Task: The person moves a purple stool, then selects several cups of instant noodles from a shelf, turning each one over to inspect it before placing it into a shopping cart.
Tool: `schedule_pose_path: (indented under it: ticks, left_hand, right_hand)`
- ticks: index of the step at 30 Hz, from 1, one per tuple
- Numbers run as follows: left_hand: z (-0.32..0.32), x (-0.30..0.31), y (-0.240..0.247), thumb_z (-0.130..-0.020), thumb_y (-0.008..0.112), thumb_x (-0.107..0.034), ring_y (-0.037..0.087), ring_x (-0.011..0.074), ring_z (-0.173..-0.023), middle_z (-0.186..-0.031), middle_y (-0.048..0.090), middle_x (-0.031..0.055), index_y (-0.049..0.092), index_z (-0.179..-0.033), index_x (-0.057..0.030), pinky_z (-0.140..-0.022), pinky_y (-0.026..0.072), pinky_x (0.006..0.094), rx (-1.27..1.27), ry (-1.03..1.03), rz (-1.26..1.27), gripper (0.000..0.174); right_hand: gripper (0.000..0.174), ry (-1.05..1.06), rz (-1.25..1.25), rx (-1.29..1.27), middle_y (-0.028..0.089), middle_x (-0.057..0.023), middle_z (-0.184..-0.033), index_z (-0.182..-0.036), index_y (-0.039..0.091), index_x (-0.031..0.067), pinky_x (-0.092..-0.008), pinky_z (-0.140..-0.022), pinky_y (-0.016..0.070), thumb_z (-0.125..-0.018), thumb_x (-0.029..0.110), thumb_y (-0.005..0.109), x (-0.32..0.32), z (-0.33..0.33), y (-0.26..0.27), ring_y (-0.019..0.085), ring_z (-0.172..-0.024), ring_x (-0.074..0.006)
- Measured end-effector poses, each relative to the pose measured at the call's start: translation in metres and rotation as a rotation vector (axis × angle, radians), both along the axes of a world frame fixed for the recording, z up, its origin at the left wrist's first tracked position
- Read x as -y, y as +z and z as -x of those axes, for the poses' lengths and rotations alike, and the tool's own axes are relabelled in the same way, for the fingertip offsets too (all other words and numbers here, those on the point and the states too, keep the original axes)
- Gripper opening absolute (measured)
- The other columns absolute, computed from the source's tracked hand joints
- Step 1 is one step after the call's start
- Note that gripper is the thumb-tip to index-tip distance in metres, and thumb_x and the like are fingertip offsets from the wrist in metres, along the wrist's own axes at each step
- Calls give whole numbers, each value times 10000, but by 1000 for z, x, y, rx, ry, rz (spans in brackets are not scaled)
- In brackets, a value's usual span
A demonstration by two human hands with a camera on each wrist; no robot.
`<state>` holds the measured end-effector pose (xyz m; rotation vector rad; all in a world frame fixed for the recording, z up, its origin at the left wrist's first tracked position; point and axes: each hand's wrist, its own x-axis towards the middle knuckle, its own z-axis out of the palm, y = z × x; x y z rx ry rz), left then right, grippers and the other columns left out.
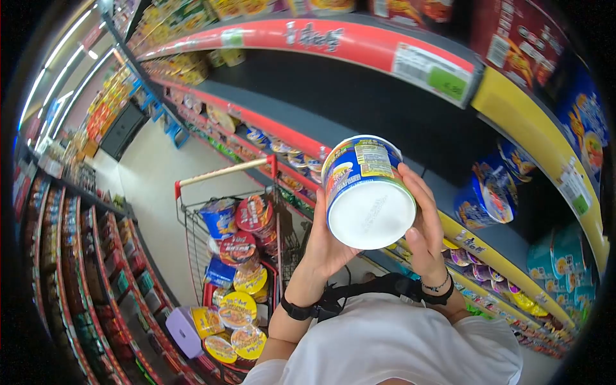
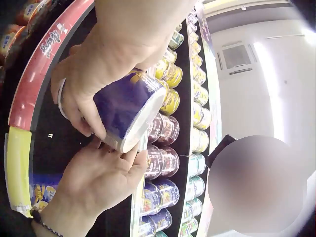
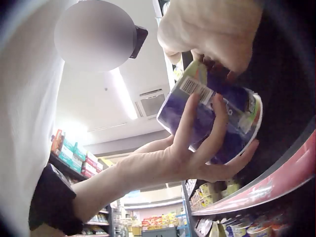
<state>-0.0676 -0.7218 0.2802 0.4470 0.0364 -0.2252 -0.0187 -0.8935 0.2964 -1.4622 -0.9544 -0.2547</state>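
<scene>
Both hands are raised in front of the shelving with one noodle cup (image 1: 367,192) between them. The left hand (image 1: 327,240) wraps its spread fingers round the cup's side with the thumb underneath, which the right wrist view shows plainly. The right hand (image 1: 423,224), the one with the bracelet, lies along the opposite side with its fingers curved against the wall and its thumb near the base rim. The cup is blue and yellow with a barcode label. It is tipped over so that its plain white base faces the head camera and its lid end points toward the shelf (image 1: 385,115). It hangs in the air in front of the dark tier under the red edge strip (image 1: 333,42), touching no shelf board that I can see. On that tier a few blue cups (image 1: 487,199) sit off to the right, and the stretch right behind the hands looks bare. Below and to the left stands a shopping cart (image 1: 224,172) with a red-ended handle, loaded with many more cups and bowls (image 1: 253,215) in red, blue and yellow. Judging from how things lie, this one cup has been lifted to shelf height and turned in the hands. It rests neither on the board nor in the cart, and the cart's load sits untouched.
</scene>
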Motion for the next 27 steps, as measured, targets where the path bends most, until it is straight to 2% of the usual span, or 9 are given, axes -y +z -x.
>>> schedule_pose_path:
  ticks: [7, 12, 13, 16, 18, 19, 21, 23, 27]
  left_hand:
    - [17, -27, -4, -888, 306, -711, 474, 269, -1265, -1407, 439, 117, 343, -1424, -105, -1010, 441, 446, 6, 96, 27, 810]
    - [20, -32, -7, -903, 310, -690, 434, 266, -1298, -1426, 410, 118, 318, -1436, -100, -1038, 402, 469, 43, 243, 70, 795]
    - [20, -33, -10, -902, 325, -682, 432, 267, -1298, -1426, 411, 119, 314, -1437, -96, -1042, 393, 469, 47, 300, 85, 794]
    - [24, -37, -12, -890, 377, -667, 423, 265, -1304, -1423, 418, 119, 307, -1442, -95, -1048, 377, 454, 7, 368, 93, 798]
    - [28, -38, -15, -889, 402, -649, 402, 275, -1319, -1436, 399, 117, 286, -1452, -108, -1050, 367, 480, -57, 431, -65, 789]
    - [27, -42, -23, -858, 420, -695, 371, 314, -1335, -1477, 335, 123, 235, -1468, -118, -1053, 340, 555, 12, 375, -53, 860]
    - [28, -45, -21, -838, 398, -733, 351, 334, -1344, -1494, 299, 127, 209, -1475, -119, -1048, 326, 591, 63, 332, 4, 904]
    - [28, -49, -18, -818, 375, -772, 331, 354, -1353, -1512, 263, 131, 183, -1481, -121, -1042, 312, 627, 119, 286, 63, 949]
    - [29, -52, -17, -766, 286, -849, 293, 371, -1369, -1525, 231, 138, 153, -1491, -129, -1023, 306, 665, 111, 242, 75, 1030]
  right_hand:
    - [747, 54, -2, 23, 281, -276, -1466, -1393, 328, -78, -462, -1108, 241, -833, 311, 634, -49, 2, -6, 268, -1376, -394]
    - [1126, -143, 115, 129, 243, -230, -1394, -1428, 282, -53, -469, -1058, 312, -611, 489, 835, -72, 10, 3, 276, -1324, -380]
    - [1216, -148, 215, 127, 255, -220, -1337, -1447, 228, -49, -484, -1018, 343, -565, 499, 860, -74, 11, 4, 329, -1262, -363]
    - [1312, -228, 308, 139, 200, -224, -1378, -1469, 102, -43, -467, -1037, 330, -544, 448, 892, -91, 25, 9, 284, -1310, -370]
    - [1296, -253, 274, 116, 204, -230, -1395, -1470, 85, -35, -483, -1050, 315, -542, 352, 902, -98, 23, 5, 276, -1323, -374]
    - [1259, -241, 228, 178, 213, -241, -1407, -1468, 93, -35, -491, -1051, 318, -551, 294, 891, -99, 18, 6, 281, -1326, -385]
    - [1224, -232, 183, 239, 223, -252, -1418, -1466, 102, -35, -499, -1052, 321, -560, 236, 879, -97, 6, 6, 286, -1330, -396]
    - [1166, 13, 152, 346, 238, -290, -1436, -1473, 128, -5, -506, -1054, 323, -568, 156, 845, -93, -9, 7, 299, -1334, -427]
    - [1053, 49, 189, 320, 274, -291, -1442, -1445, 244, 5, -523, -1061, 290, -597, 230, 828, -92, -7, 12, 310, -1331, -445]
